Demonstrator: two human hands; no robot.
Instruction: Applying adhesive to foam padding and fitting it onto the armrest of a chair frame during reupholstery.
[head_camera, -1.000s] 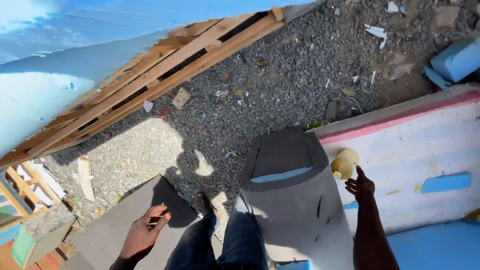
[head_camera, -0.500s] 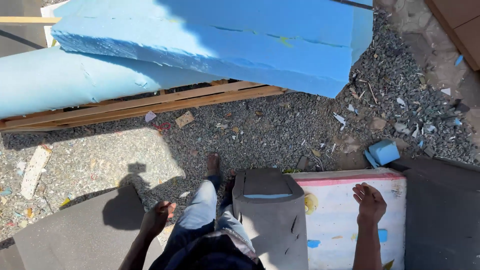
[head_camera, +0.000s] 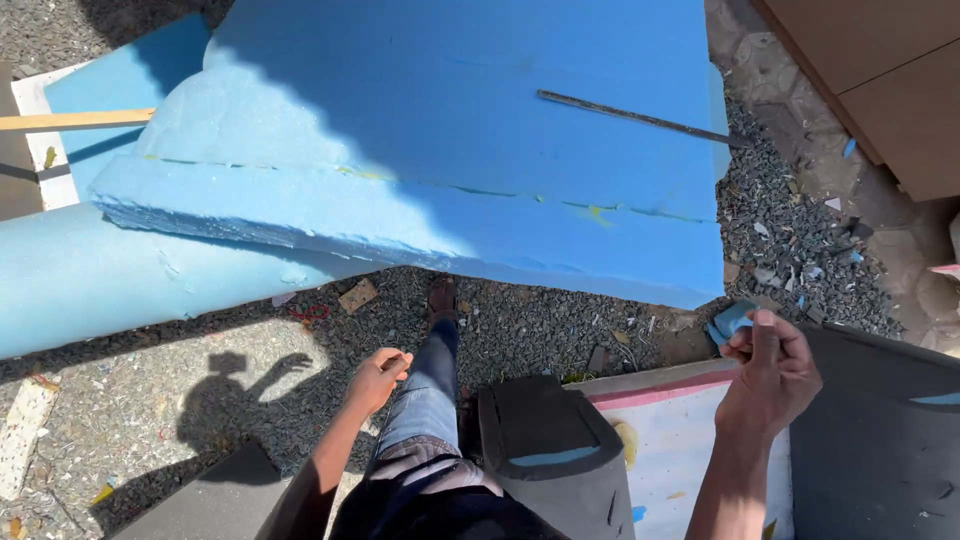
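The right hand (head_camera: 770, 365) has risen, now pinching a small blue foam scrap (head_camera: 728, 322); left hand (head_camera: 378, 375) loosely curled, empty.

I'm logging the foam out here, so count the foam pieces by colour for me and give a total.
Blue foam: 3, the big slab, the piece under it, and the scrap in the right hand.
Dark grey foam: 3, at and.
Total: 6
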